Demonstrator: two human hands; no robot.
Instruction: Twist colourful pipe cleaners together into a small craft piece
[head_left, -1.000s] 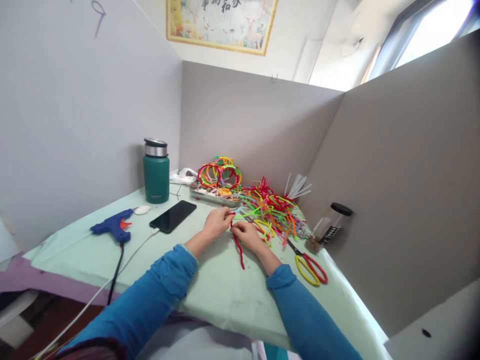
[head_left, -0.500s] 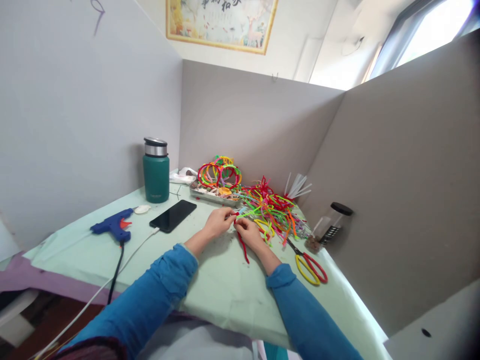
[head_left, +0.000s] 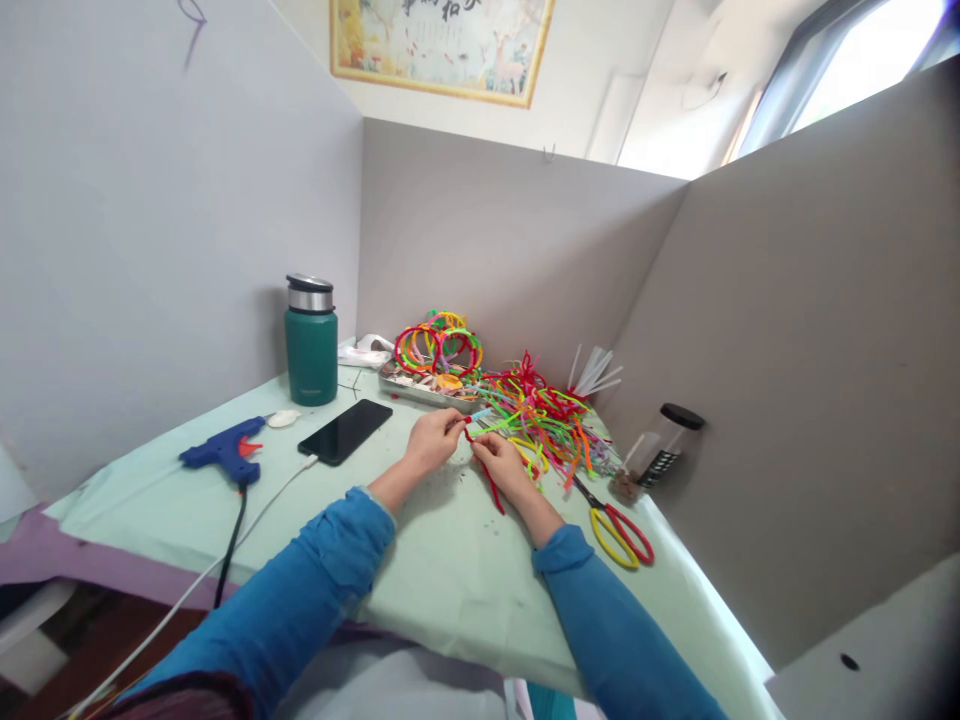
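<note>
My left hand pinches a red pipe cleaner near its upper end, where it looks wound around a short pale blue piece that sticks out past the fingertips. Fingers of my right hand are closed on the same red pipe cleaner a little lower. Its free end hangs below the right hand toward the table. A short red stretch shows between the two hands. The fingers hide how the red and pale blue parts join.
Behind my hands lie a heap of coloured pipe cleaners and a metal tray with bent rings. Scissors and a clear jar are on the right. A phone, glue gun and green bottle stand left.
Both hands have shifted slightly, and more of the pale blue piece shows past my left fingertips. The loose red end has swung a little up and to the right.
</note>
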